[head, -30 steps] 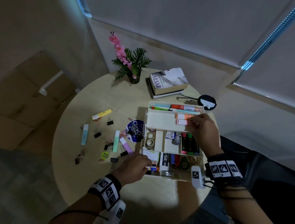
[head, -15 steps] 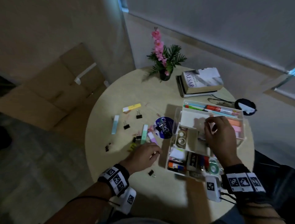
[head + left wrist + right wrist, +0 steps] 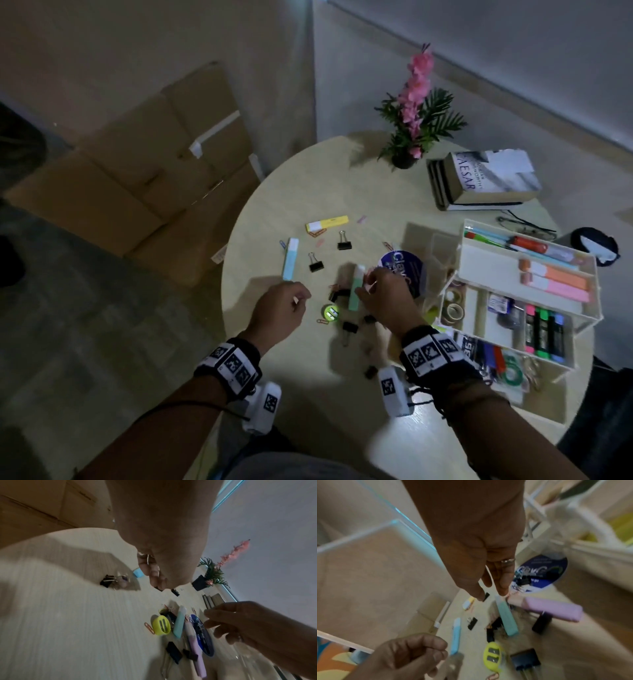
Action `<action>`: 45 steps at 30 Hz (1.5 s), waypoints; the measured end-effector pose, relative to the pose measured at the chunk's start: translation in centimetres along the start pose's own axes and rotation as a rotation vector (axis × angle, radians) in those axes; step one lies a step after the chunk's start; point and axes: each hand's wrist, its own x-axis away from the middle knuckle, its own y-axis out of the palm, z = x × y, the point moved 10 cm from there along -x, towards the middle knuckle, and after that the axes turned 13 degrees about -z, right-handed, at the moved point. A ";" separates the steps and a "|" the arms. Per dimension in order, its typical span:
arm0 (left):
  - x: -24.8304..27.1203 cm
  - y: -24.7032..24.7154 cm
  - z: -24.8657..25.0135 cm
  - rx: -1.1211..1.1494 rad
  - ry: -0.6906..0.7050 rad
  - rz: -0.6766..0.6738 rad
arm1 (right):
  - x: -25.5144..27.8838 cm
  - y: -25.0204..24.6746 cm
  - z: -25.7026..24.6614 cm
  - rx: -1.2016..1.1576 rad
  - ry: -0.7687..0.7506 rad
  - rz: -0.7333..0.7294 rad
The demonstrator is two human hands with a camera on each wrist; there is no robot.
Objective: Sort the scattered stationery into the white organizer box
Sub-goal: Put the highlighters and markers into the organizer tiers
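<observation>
R hand (image 3: 383, 294) fingers extended over mint highlighter (image 3: 355, 291), L hand (image 3: 279, 310) curled, grip unclear, white organizer box (image 3: 527, 274) tiered

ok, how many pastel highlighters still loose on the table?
4: yellow one farthest, blue one left, mint one by the right hand, lilac one beside it. More may be hidden.

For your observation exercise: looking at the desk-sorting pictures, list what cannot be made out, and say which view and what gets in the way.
- Head view: the purple highlighter is hidden under the right hand.
- Left wrist view: whatever the left hand holds; its curled fingers cover all but a thin white sliver.
- Right wrist view: the white organizer box is motion-blurred and cut off by the edge.
- Head view: the round blue label is half covered, its small print unreadable.
</observation>
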 end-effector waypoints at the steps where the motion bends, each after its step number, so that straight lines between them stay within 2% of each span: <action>1: -0.2 -0.5 -1.0 0.013 -0.035 0.013 | -0.8 0.8 -0.1 0.014 0.036 -0.011; 6: -1.9 -3.1 -4.9 0.056 -0.191 0.036 | -2.4 3.3 -0.1 0.177 0.224 0.013; 10: -4.0 -4.8 -6.0 0.024 -0.278 -0.017 | -2.6 4.8 0.0 0.152 0.312 0.021; 14: -5.8 -4.9 -6.5 -0.010 -0.303 -0.044 | -2.6 5.3 0.3 0.037 0.350 0.051; 17: -6.5 -4.6 -6.6 -0.050 -0.300 -0.048 | -2.4 4.9 0.7 -0.032 0.349 0.111; 22: -7.0 -4.4 -6.4 -0.112 -0.319 -0.062 | -1.8 4.7 0.9 -0.015 0.338 0.107; 26: -6.9 -4.4 -6.8 -0.095 -0.341 -0.080 | -1.2 4.8 1.5 -0.089 0.270 0.136; 31: -6.3 -4.5 -8.0 0.031 -0.399 -0.086 | 0.9 3.1 -0.3 -0.125 0.138 0.175; 34: -5.5 -5.2 -7.4 0.121 -0.367 -0.040 | 2.3 1.9 -0.8 -0.181 0.052 0.170; 39: -5.0 -5.9 -3.7 0.174 -0.197 0.031 | 6.4 -2.0 -1.1 -0.330 -0.089 0.274; 42: -6.2 -6.0 0.7 0.162 -0.064 0.024 | 9.1 -4.9 0.3 -0.372 -0.163 0.333; 45: -7.9 -6.1 7.4 0.156 0.092 0.033 | 12.4 -8.8 3.0 -0.335 -0.186 0.408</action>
